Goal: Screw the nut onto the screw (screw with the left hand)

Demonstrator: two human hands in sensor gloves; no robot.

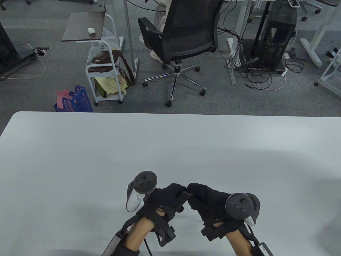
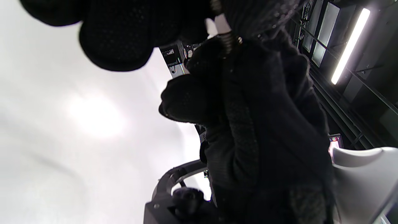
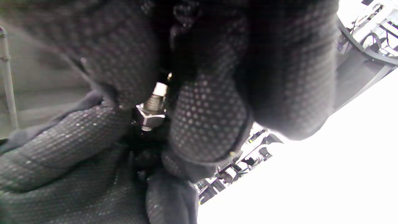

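left hand (image 1: 165, 198) grip: pinches nut (image 3: 148, 116) | right hand (image 1: 210, 204) grip: pinches screw (image 3: 155, 98)

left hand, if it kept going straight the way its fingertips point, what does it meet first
The right hand. The left hand points toward it, fingertips already meeting over the table, with the nut and screw between them.

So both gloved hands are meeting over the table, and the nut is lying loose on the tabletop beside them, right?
Not quite. The nut is not on the table; it sits on the screw, between the fingertips of the left hand and right hand. The right wrist view shows this.
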